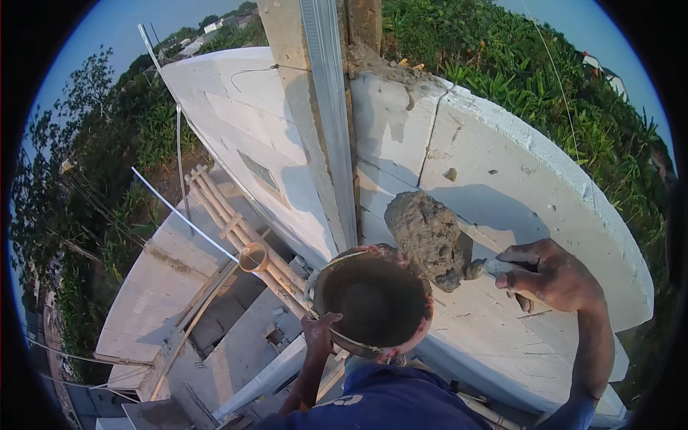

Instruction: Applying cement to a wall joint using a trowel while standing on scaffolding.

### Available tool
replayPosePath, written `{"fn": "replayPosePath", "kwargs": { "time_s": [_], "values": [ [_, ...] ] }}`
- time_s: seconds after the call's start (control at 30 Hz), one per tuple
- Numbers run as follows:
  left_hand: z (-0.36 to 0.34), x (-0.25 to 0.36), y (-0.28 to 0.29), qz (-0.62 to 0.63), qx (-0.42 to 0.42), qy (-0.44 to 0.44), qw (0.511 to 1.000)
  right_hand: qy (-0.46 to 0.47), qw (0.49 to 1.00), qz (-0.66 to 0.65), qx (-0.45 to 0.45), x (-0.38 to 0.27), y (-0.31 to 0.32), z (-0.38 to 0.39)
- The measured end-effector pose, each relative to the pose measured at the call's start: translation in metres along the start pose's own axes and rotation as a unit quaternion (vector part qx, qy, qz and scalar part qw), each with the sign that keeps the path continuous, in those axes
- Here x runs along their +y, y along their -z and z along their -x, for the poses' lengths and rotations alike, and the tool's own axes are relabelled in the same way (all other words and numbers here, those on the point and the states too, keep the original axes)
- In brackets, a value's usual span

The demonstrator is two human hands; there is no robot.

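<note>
A: Grey wet mortar [424, 235] sits heaped on a trowel blade, held above the white block wall [502, 172] and just right of the bucket rim. Confirm grip.

B: The right hand [555, 276] is wrapped tight around the trowel handle [496, 267], fingers fully curled. The load hangs just over the top face of the wall, beside a vertical metal rail [326, 107] fixed along a concrete column [287, 64].

A: Bucket status?

B: The mortar bucket [373, 301] is round, dark inside, with a reddish, mortar-smeared rim. The left hand [319, 333] clamps its near rim, thumb over the edge, fingers underneath and hidden. It is held against the wall's near edge, in front of the person's blue shirt [380, 401].

A: Surroundings?

B: Left of the bucket, a bamboo ladder [229, 215] leans against the wall, running down to lower block walls [158, 287]. Small mortar lumps [450, 174] dot the wall top. Green vegetation [502, 57] lies beyond, well below.
</note>
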State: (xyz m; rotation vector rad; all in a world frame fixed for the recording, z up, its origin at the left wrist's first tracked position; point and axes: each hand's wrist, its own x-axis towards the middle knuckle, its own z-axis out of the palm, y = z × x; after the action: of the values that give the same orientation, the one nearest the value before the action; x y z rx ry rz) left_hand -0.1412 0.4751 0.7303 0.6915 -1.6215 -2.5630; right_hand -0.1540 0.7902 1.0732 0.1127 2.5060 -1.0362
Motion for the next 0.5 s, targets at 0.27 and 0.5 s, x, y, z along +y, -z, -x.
{"fn": "replayPosePath", "kwargs": {
  "time_s": [0.27, 0.5],
  "values": [
    [-0.011, -0.011, -0.001, -0.054, -0.013, -0.012, 0.998, 0.154, 0.938, 0.210, 0.226, -0.151, 0.147, 0.007],
    [-0.022, -0.031, 0.021, -0.089, 0.010, -0.014, 0.996, 0.268, 0.500, 0.798, 0.203, -0.256, 0.113, -0.142]
  ]
}}
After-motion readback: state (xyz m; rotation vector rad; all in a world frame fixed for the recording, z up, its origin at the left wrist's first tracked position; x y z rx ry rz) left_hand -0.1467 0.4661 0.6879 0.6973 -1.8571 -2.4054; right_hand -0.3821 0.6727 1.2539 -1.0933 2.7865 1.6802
